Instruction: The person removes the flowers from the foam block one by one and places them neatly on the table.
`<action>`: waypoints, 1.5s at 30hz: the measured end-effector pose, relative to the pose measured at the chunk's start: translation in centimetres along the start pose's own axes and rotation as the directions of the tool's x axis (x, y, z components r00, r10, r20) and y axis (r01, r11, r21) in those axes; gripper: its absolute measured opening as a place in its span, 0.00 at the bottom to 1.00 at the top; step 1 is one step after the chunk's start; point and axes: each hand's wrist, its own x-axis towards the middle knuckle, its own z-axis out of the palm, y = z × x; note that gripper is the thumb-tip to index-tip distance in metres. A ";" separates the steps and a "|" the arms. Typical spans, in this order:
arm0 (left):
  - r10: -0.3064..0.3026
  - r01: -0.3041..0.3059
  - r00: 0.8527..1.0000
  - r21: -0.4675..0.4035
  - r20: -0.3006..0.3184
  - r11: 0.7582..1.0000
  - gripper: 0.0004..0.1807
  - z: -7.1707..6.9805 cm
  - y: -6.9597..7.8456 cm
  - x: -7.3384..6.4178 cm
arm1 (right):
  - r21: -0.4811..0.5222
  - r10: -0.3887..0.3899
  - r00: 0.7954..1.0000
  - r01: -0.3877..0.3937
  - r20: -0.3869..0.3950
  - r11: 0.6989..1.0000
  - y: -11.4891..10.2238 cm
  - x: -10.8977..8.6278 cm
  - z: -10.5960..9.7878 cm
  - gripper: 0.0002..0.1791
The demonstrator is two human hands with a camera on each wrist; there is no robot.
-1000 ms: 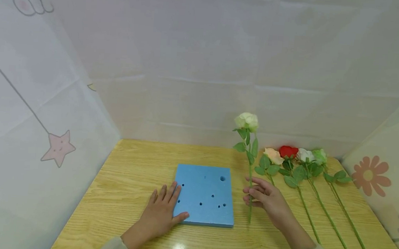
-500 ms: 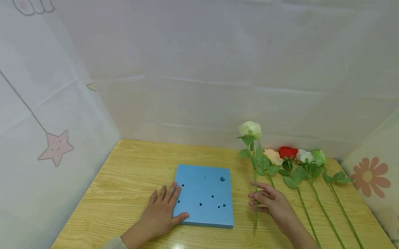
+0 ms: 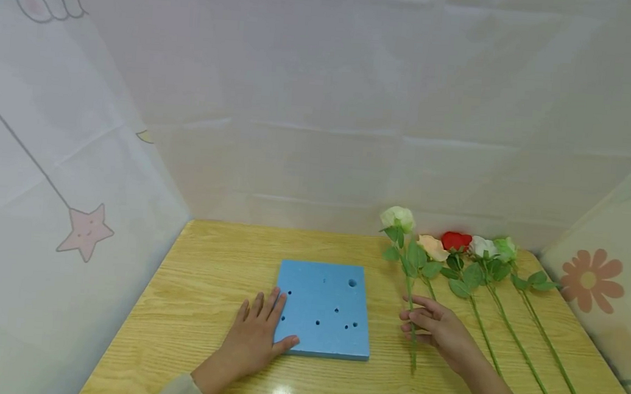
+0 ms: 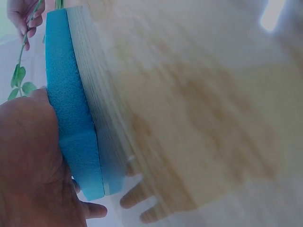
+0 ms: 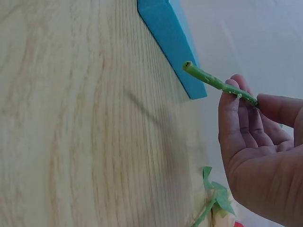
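A pale cream-white artificial rose [image 3: 398, 219] leans a little left above the right part of the table. My right hand [image 3: 440, 328] pinches its green stem between thumb and fingers. In the right wrist view the stem's cut end [image 5: 203, 76] sticks out past the fingers, above the tabletop. The blue foam board [image 3: 322, 338], dotted with several holes, lies flat at the middle. My left hand [image 3: 253, 336] rests with straight, spread fingers on the board's left edge. In the left wrist view that hand [image 4: 33, 156] touches the board's side [image 4: 71, 80].
Right of the held rose lie a peach rose [image 3: 433, 247], a red rose [image 3: 456, 241], a white rose [image 3: 482, 246] and a green-white rose [image 3: 505, 249], their stems pointing toward the front. Pale printed cloth [image 3: 322, 100] walls the wooden table [image 3: 206, 262] at the back and sides.
My right hand has moved right and slightly toward the front with the rose, which now sits lower and tilts more to the left. The left hand and the board have stayed put.
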 end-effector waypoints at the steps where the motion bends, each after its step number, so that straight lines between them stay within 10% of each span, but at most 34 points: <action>1: 0.000 0.000 1.000 0.000 0.000 1.000 0.52 0.0 0.0 0.0 | 0.006 0.004 1.000 -0.004 0.007 1.000 0.1 0.0 -0.1 0.36; 45: 0.000 0.000 1.000 0.009 0.003 1.000 0.53 -0.2 0.0 0.0 | 0.039 0.100 0.994 -0.102 0.041 0.994 3.1 2.3 -3.0 0.36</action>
